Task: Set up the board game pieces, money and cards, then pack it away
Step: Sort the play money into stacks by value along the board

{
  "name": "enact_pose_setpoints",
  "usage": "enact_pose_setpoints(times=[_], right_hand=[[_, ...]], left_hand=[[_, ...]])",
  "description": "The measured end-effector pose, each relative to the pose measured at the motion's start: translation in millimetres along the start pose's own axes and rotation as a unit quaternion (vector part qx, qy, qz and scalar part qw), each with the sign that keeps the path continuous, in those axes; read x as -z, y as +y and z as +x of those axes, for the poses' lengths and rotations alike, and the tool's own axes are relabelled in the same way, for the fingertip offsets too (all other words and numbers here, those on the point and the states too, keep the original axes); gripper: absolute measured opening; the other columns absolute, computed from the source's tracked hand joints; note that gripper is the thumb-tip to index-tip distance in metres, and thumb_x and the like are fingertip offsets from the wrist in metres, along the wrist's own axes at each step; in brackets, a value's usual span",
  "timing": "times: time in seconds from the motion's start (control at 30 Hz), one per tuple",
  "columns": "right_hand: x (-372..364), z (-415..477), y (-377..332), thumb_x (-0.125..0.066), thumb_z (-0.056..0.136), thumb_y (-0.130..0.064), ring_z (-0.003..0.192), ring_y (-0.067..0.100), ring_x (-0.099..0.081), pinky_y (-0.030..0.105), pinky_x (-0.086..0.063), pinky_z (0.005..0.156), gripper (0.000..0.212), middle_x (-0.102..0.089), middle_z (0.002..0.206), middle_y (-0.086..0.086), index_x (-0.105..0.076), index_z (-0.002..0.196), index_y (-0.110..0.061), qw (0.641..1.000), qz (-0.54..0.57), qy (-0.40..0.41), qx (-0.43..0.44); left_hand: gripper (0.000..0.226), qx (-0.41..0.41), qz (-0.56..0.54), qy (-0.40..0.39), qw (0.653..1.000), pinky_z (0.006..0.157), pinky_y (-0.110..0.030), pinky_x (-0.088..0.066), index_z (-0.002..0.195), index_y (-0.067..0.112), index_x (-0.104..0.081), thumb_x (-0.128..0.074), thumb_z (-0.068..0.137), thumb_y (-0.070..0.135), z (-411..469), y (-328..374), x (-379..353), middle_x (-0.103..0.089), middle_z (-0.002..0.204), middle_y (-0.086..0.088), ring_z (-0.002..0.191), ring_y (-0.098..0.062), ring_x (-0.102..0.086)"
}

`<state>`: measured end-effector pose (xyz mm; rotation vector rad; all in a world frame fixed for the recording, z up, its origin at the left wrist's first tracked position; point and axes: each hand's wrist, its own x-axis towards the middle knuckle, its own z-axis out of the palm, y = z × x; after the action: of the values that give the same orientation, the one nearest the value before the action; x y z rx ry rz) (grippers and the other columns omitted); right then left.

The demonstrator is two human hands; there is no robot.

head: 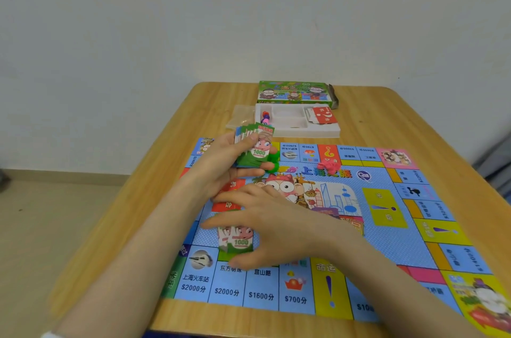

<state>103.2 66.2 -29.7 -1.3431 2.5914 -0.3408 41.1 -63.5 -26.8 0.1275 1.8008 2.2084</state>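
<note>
Left hand (229, 160) grips a fanned bundle of green 1000 notes (255, 149) above the far-left part of the game board (387, 243). Right hand (276, 224) pinches a second pile of notes (237, 243) between thumb and fingers; the pile rests on the board's near-left area. White tray (293, 130) and box (293, 93) lie beyond the board.

two bare forearms run to a bare left hand (229, 160) and right hand (265, 224); a sliver of white fabric (49, 335) edges the left arm at 7 o'clock.
</note>
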Motion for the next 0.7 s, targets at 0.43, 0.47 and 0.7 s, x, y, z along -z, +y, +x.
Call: enact_pose_setpoints(times=[0.43, 0.47, 0.7], right_hand=[[34.4, 18.9, -4.7, -0.058, 0.081, -0.008, 0.127, 0.018, -0.029, 0.032, -0.032, 0.098, 0.065, -0.034, 0.141, -0.003, -0.038, 0.138, -0.032, 0.963, -0.226, -0.1, 0.107], [34.7, 20.2, -4.7, -0.058, 0.081, -0.01, 0.124, 0.017, -0.03, 0.033, -0.034, 0.096, 0.059, -0.037, 0.138, -0.003, -0.042, 0.135, -0.031, 0.963, -0.225, -0.097, 0.107], [28.9, 22.6, 1.0, -0.06, 0.08, -0.012, 0.112, 0.017, -0.037, 0.039, -0.037, 0.093, 0.041, -0.048, 0.121, -0.003, -0.053, 0.118, -0.025, 0.973, -0.195, -0.079, 0.099]], left_hand=[[0.022, -0.004, -0.017, 0.014, 1.0, 0.049, -0.021, -0.055, 0.108, 0.005, -0.061, -0.051, 0.096, 0.021, -2.0, 4.4, 0.9, -0.074, 0.087, -0.008, 0.065, -0.019, -0.071], [0.022, -0.003, -0.017, 0.014, 1.0, 0.048, -0.021, -0.055, 0.109, 0.005, -0.061, -0.051, 0.096, 0.021, -2.3, 4.7, 0.9, -0.074, 0.087, -0.008, 0.065, -0.019, -0.071], [0.023, -0.005, -0.019, 0.011, 1.0, 0.05, -0.021, -0.056, 0.112, 0.005, -0.059, -0.051, 0.097, 0.02, -3.0, 5.1, 0.6, -0.074, 0.086, -0.007, 0.065, -0.018, -0.071]])
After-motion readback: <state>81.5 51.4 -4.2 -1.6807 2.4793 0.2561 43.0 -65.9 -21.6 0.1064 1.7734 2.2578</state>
